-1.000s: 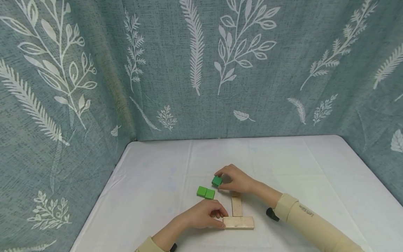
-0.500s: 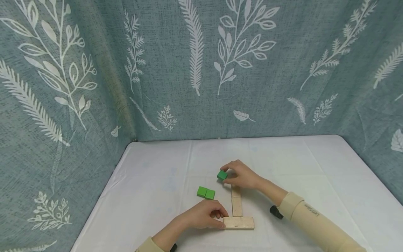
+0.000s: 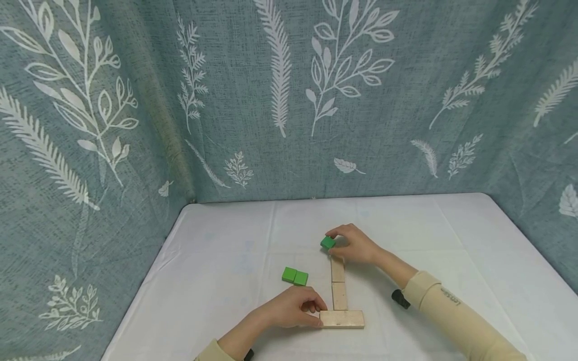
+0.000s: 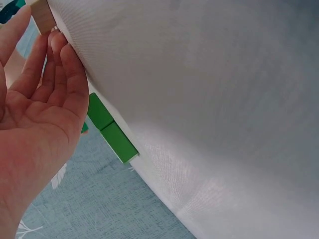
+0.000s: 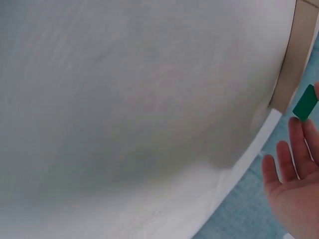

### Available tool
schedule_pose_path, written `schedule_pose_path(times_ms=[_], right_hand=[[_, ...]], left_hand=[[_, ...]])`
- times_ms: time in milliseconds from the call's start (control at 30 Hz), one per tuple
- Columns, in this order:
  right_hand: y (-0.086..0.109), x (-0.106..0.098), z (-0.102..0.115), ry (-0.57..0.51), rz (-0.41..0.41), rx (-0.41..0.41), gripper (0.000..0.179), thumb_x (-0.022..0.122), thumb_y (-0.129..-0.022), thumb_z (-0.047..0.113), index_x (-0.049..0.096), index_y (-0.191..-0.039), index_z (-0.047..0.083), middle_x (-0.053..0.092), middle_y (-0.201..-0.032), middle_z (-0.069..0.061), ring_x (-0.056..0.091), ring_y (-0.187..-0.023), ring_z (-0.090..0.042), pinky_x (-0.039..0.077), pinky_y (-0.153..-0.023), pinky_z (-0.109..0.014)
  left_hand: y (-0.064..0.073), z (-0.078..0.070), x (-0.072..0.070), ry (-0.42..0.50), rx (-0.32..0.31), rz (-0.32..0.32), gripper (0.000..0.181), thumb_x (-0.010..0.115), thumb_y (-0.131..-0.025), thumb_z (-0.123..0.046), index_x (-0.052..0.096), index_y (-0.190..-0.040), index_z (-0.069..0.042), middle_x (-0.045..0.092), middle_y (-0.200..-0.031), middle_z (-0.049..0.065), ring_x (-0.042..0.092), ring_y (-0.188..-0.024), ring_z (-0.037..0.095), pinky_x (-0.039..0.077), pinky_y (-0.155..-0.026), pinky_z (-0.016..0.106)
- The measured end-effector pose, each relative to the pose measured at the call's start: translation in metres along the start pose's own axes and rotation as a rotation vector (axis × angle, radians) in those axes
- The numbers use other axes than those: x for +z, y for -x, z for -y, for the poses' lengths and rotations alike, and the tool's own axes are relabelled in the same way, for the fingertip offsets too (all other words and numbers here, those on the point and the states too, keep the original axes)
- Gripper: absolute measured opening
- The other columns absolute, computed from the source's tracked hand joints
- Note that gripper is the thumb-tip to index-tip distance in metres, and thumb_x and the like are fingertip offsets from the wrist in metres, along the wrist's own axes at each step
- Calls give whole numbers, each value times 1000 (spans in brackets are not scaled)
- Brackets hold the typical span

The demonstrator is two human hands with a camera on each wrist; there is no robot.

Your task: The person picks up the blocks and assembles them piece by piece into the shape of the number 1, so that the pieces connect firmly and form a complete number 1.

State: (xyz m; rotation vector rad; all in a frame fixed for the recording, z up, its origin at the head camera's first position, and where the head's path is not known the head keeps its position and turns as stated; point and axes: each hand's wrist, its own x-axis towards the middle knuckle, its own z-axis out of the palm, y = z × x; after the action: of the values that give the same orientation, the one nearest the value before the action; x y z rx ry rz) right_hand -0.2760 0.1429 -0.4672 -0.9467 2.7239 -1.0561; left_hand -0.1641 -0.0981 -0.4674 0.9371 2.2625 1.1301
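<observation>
In the head view my right hand (image 3: pixel 356 244) pinches a dark green block (image 3: pixel 327 242) between thumb and fingers, near the far end of a line of two wooden blocks. The right wrist view has this green block (image 5: pixel 305 102) at the fingertips, apart from the wood. My left hand (image 3: pixel 291 307) grips the left end of a wooden block (image 3: pixel 341 319) lying crosswise at the near end. From its middle run the nearer wooden block (image 3: pixel 339 296) and the farther wooden block (image 3: pixel 337 269), end to end. In the left wrist view, thumb and fingers meet the wooden block (image 4: pixel 43 17).
Two lighter green blocks (image 3: pixel 295 276) lie side by side just beyond my left hand. A white cloth (image 3: pixel 235 250) covers the table, and a blue-green leaf-patterned curtain (image 3: pixel 307 165) stands around its back and sides.
My right hand has moved away and slightly right with the dark green block, uncovering more of the farther wooden block. My left hand and the other blocks stay put.
</observation>
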Motion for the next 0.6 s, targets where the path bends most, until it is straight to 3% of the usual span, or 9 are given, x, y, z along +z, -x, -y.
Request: schedule_pose_path(times_ms=[600], right_hand=[[3,-6,-14,-7,-10,29,42,72,-89,21,62,-125,1,64,-115,-12,51,-113,-34,42,-94,-52]], left_hand=[[0,2,0,14,-7,-1,20,80,-82,-15,72,-100,-9,61,-86,-7,53,-79,1,44,-71,17]])
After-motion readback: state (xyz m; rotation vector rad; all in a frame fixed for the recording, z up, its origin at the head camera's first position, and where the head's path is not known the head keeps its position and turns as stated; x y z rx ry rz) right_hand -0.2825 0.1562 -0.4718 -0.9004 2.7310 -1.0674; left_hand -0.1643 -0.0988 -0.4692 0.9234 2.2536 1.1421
